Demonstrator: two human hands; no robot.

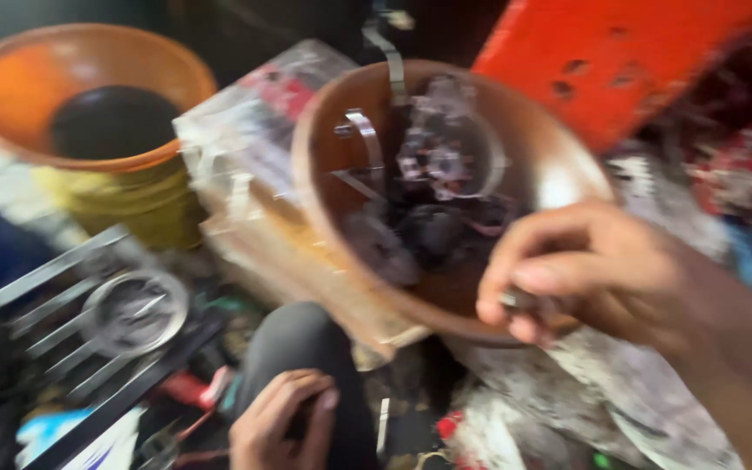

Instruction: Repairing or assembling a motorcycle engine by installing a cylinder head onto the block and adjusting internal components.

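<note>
The biggest thing in front of the person is the brown bowl [332, 174], tilted toward them and propped on a heap of clear plastic bags [245, 148]. Inside it sits a dark jumble of small metal parts [437, 183]: gear-like pieces, thin curved bands and blackened lumps, all blurred. Behind the bowl, up to the right, a slab of orange-red plastic [620, 52] with a few holes slants across the corner. Off to the left stands an orange basin [19, 87] with something black in its middle, resting on a yellow bucket [132, 204].

Lower left, on the cluttered floor, lie several long flat metal strips [50, 270], and over them a shiny metal ring [137, 309], with odd bits of red and blue scattered near.

The right hand [594, 270] hangs over the bowl's near rim, fingers drawn together; thumb and forefinger pinch a small metal piece [520, 303], perhaps a nut or washer, though the blur makes it hard to be sure. That piece sits just at the rim, above the bowl's front edge.

The left hand [285, 422] is at the bottom of the view, laid against the person's dark-clad knee [306, 348], its fingers curled inward. I cannot tell whether it grips anything; it is well apart from the bowl and from the other hand.
</note>
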